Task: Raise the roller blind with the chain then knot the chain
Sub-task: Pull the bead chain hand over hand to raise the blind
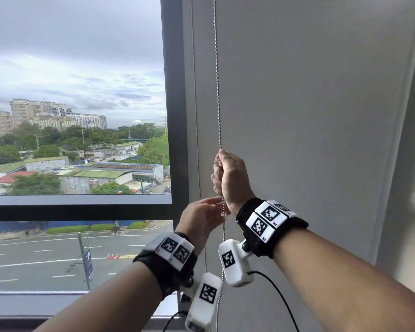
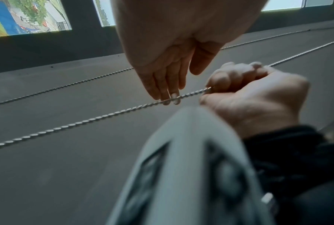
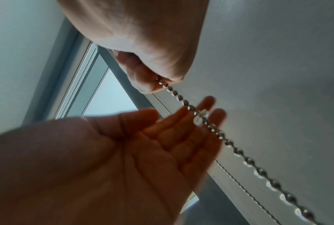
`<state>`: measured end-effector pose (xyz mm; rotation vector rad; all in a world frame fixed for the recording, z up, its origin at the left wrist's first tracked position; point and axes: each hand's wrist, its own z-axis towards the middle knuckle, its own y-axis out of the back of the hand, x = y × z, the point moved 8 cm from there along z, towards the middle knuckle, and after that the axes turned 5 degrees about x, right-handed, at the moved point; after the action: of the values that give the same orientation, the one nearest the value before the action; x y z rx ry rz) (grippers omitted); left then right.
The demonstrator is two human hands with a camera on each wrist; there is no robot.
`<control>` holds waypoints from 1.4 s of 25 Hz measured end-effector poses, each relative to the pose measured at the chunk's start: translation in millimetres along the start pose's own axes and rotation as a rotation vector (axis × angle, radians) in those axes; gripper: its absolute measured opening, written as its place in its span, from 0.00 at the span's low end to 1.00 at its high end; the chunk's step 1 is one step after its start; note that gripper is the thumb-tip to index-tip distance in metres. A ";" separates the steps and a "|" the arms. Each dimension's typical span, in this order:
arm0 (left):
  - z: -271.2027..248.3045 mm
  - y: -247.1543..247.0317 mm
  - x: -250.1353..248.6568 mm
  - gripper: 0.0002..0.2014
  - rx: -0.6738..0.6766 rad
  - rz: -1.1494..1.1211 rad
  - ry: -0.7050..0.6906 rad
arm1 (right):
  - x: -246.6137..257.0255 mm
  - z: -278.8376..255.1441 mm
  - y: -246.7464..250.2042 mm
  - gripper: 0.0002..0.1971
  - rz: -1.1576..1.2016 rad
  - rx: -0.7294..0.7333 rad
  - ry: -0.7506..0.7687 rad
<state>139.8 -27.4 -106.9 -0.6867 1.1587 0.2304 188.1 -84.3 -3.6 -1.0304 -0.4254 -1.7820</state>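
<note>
A grey roller blind [image 1: 309, 116] hangs down over the right window pane. Its metal bead chain [image 1: 218, 92] drops in two strands along the blind's left edge. My right hand [image 1: 222, 171] grips the front strand in a fist, thumb up. Just below it my left hand [image 1: 211, 207] is open, palm up, its straight fingertips [image 2: 169, 99] touching the same strand [image 2: 85, 121]. A clear connector bead [image 3: 200, 117] sits on the chain [image 3: 248, 161] at the left hand's fingers [image 3: 181, 129]. The back strand [image 1: 197, 116] hangs free.
A dark window frame post [image 1: 175, 116] stands left of the chain. The left pane [image 1: 77, 92] is uncovered and looks out on buildings and a road. A pale wall [image 1: 412, 164] borders the blind on the right. Wrist cameras and cables hang under both arms.
</note>
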 end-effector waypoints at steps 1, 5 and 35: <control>2.3 -1.2 -8.5 0.15 -0.008 -0.017 -0.025 | -3.9 -2.2 3.0 0.19 -0.009 -0.004 0.001; 6.4 -17.0 -47.6 0.14 0.036 -0.035 -0.101 | -26.6 -15.2 14.2 0.18 -0.045 -0.029 0.028; 5.6 -18.0 -43.8 0.26 -0.076 0.125 -0.187 | 16.0 10.7 9.6 0.16 -0.144 0.106 0.078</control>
<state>135.5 -30.4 -59.5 -0.6455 1.0186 0.4374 199.1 -90.5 13.8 -0.8725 -0.5508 -1.8990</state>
